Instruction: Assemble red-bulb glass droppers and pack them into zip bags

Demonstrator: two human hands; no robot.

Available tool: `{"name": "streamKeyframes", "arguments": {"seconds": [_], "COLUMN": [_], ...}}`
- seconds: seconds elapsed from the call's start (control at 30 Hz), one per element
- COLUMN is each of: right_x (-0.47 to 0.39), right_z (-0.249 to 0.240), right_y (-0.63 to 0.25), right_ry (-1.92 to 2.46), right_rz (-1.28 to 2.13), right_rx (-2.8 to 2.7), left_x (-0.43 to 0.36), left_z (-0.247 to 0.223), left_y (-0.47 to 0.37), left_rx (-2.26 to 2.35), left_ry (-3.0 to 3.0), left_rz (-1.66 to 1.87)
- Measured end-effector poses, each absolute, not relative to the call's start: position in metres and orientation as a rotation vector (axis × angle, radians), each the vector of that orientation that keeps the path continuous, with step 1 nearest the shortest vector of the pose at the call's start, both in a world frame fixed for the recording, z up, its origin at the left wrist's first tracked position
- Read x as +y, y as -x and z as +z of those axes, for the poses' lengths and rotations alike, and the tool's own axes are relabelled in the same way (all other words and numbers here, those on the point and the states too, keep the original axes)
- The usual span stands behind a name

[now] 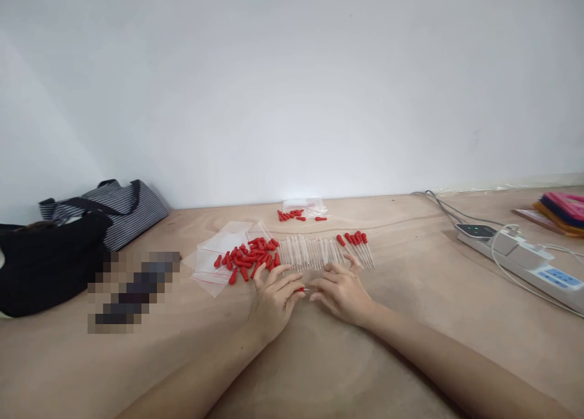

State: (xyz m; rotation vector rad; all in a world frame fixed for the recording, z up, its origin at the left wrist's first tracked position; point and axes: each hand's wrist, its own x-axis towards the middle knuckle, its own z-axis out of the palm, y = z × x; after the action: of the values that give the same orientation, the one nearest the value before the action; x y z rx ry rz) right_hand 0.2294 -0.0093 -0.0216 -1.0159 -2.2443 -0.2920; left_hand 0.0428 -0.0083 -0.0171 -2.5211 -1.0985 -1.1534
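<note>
Between the fingers of my left hand (275, 297) is a red rubber bulb (300, 289), only partly visible. My right hand (342, 291) faces it, its fingertips pinched on a thin clear tube (307, 290) that meets the bulb. Just beyond my hands lies a row of clear glass tubes (303, 252). Many loose red bulbs (249, 259) are heaped to the left, partly on clear plastic bags (214, 249). Right of the row, several tubes with red bulbs on their ends (358, 245) lie side by side.
More red bulbs (291, 214) and a clear bag (303, 205) lie near the wall. At left are a black bag (55, 264), a striped bag (141, 209) and a blurred dark object (137, 291). At right are a power strip (520, 258) with cables and stacked coloured items (561, 212).
</note>
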Motion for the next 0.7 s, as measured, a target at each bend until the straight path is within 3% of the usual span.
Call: {"name": "streamKeyframes", "arguments": {"seconds": [0.4, 0.7], "right_x": [-0.012, -0.013], "right_z": [-0.029, -0.027], "right_y": [-0.235, -0.230], "right_ry": [0.949, 0.958], "right_rz": [-0.399, -0.228], "right_rx": [-2.150, -2.128], "left_x": [-0.007, -0.010], "left_z": [-0.018, -0.016], "left_y": [-0.038, -0.042], "left_rx": [-1.024, -1.028], "left_ry": [2.512, 2.514], "left_rz": [-1.085, -1.160]}}
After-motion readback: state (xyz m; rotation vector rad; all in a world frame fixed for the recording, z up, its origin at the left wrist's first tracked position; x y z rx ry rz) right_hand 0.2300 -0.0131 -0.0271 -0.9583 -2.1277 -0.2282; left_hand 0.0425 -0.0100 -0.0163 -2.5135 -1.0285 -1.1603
